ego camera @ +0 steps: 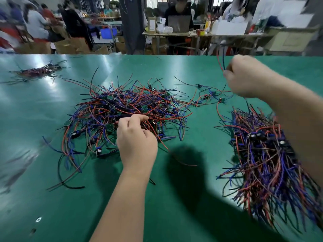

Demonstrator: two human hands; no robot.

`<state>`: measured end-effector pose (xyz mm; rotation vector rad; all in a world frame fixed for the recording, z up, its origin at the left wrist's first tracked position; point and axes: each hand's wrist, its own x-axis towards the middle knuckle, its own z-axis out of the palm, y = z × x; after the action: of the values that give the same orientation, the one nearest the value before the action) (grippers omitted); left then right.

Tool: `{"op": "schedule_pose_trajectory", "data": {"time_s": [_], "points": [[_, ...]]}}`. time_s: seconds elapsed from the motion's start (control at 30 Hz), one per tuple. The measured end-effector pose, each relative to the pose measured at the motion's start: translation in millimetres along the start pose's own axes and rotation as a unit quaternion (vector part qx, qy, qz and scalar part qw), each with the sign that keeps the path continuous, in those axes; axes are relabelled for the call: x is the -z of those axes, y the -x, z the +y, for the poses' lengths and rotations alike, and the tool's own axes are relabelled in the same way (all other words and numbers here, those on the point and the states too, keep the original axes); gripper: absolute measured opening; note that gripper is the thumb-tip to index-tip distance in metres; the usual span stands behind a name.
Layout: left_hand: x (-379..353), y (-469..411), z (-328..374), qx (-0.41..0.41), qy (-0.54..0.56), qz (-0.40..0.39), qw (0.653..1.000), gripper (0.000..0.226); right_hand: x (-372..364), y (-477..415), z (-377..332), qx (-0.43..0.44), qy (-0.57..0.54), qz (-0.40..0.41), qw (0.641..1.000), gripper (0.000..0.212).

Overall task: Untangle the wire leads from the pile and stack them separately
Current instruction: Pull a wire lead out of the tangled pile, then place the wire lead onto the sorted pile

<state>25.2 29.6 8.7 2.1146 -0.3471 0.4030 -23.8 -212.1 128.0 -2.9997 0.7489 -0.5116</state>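
Note:
A tangled pile [125, 112] of red, blue and black wire leads with small green boards lies mid-table. My left hand [136, 138] rests on the pile's near edge and pinches wires there between thumb and fingers. My right hand [248, 77], raised at the upper right, grips a wire lead [220, 62] whose red and blue ends stick up from the fist. More of its strands trail down to a few loose leads [209, 96] beside the pile. A stack of sorted leads [265, 154] lies at the right, partly under my right forearm.
The green table [52, 119] stretches wide around the piles. A small bundle of leads [37, 71] lies at the far left. Beyond the far edge are benches, cardboard boxes and several people at work, one behind a laptop [179, 23].

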Motion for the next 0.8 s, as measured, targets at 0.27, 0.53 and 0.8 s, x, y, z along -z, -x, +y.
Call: {"op": "schedule_pose_trajectory", "data": {"time_s": [0.27, 0.53, 0.8], "points": [[0.0, -0.8, -1.0, -0.009, 0.004, 0.015, 1.0, 0.038, -61.9, -4.2, -48.5, 0.041, -0.02, -0.122, 0.991, 0.051], [-3.2, 2.3, 1.6, -0.021, 0.018, 0.002, 1.0, 0.038, -120.5, 34.8, -107.6, 0.116, 0.003, -0.106, 0.988, 0.035], [-11.4, 5.7, -1.0, -0.043, 0.02, -0.071, 0.996, 0.025, -87.8, 41.0, -117.7, 0.09, -0.136, 0.058, 0.985, 0.02]]}}
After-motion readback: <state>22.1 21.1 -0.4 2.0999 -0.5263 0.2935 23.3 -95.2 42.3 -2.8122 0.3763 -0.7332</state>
